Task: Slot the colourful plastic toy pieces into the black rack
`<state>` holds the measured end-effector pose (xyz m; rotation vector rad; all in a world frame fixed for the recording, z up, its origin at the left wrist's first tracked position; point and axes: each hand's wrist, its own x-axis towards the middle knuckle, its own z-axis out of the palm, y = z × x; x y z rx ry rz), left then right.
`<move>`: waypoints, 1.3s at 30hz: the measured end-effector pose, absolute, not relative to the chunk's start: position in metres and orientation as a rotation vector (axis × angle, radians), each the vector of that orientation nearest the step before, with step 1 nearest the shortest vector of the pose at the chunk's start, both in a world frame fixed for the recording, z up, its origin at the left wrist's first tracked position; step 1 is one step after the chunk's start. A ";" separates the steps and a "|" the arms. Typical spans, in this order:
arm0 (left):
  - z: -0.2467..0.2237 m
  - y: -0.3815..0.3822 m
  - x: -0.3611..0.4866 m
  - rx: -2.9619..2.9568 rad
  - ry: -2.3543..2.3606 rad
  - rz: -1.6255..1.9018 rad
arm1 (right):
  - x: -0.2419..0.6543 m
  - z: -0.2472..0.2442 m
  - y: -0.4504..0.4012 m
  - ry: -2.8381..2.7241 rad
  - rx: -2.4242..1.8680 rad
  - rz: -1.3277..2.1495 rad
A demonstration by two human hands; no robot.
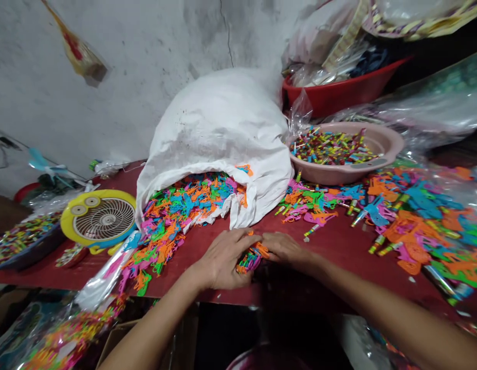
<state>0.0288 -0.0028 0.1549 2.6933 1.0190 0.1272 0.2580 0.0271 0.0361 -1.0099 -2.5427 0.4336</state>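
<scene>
Because the white woven sack (211,123) lay slumped open against the concrete wall (138,51), coloured plastic pieces (172,226) spilled from its mouth across the red tabletop (331,252); near its front edge, the left hand (223,259) and right hand (287,249), both curled closed, gripped a small bunch of pieces (252,259) between them.

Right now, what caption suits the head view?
The left hand and right hand cup bright plastic pieces on a red table, beside a spilling white sack.
</scene>
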 end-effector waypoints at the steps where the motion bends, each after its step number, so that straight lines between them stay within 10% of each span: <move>1: 0.154 -0.003 0.028 2.687 1.060 0.129 | 0.267 0.039 0.023 -2.517 -1.061 0.372; 11: 0.152 -0.017 0.059 2.517 1.547 0.180 | 0.377 0.062 0.014 -2.492 -1.834 -0.331; 39: 0.148 -0.017 0.062 2.531 1.612 0.163 | 0.399 0.061 -0.004 -2.392 -1.793 -0.077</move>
